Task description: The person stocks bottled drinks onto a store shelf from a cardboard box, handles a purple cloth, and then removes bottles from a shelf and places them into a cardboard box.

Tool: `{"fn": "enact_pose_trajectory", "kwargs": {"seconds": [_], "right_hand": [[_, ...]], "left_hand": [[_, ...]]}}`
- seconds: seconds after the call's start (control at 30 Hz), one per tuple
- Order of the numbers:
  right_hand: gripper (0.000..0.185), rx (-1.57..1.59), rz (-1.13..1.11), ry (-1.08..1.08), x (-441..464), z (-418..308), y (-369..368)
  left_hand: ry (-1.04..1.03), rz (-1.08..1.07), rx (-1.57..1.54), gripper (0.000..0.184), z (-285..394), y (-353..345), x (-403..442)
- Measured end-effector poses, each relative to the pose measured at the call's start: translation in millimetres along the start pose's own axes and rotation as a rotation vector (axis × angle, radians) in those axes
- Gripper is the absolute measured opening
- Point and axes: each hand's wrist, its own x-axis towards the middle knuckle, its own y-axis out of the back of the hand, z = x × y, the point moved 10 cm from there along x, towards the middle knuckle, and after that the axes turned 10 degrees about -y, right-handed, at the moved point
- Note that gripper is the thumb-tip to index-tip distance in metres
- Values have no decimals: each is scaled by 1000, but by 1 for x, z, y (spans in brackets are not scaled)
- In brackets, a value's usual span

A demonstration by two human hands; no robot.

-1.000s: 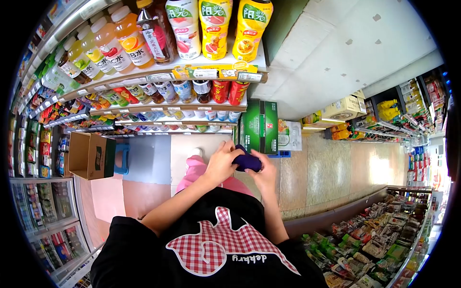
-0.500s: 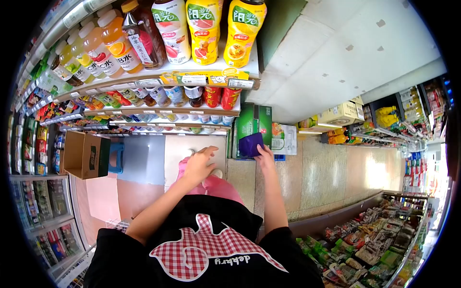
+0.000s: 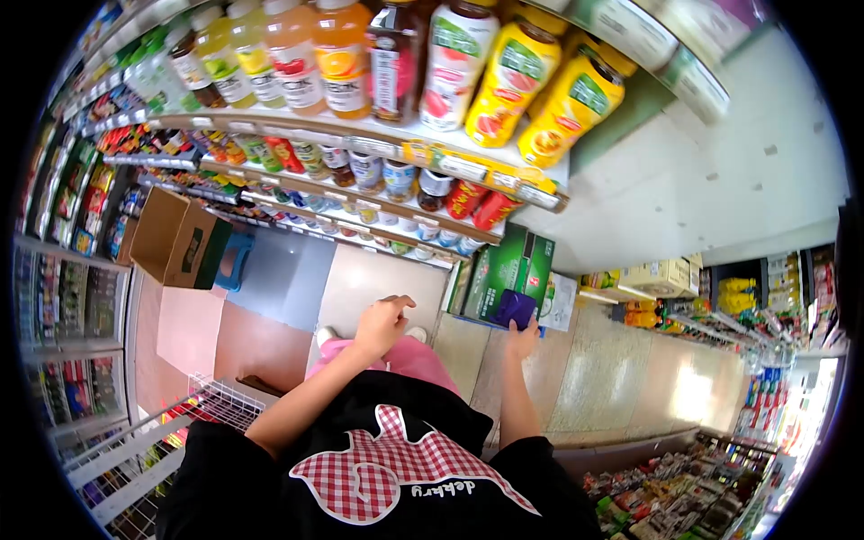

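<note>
My right hand (image 3: 522,337) grips the near edge of a dark purple folded piece (image 3: 513,308), which looks like a cloth. This piece lies against a green carton (image 3: 529,256) on the floor by the end of the shelves. A white box (image 3: 560,301) stands just right of the carton. In front of my body, above my legs, hangs my left hand (image 3: 382,326). Its fingers are loosely bent and a little apart, with nothing visible in them.
Drink shelves (image 3: 360,135) rise ahead of me, with bottles and cans in rows. An open cardboard box (image 3: 166,238) and a blue stool (image 3: 236,261) stand on the left. Packaged goods fill a low display (image 3: 675,490) at right. A wire rack (image 3: 225,400) is at lower left.
The view has turned, so shelves and cartons sit further right and lower. My right hand and the purple piece now appear lower against the green carton. My left hand's fingers have curled in somewhat.
</note>
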Motion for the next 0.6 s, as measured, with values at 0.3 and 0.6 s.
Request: {"fn": "enact_pose_trajectory", "kwargs": {"seconds": [0.3, 0.6], "right_hand": [[83, -101, -39, -30, -10, 10, -19], [87, -139, -28, -1, -56, -9, -23]], "left_hand": [[102, 58, -62, 53, -40, 66, -40], [136, 38, -56, 55, -87, 95, -87]]}}
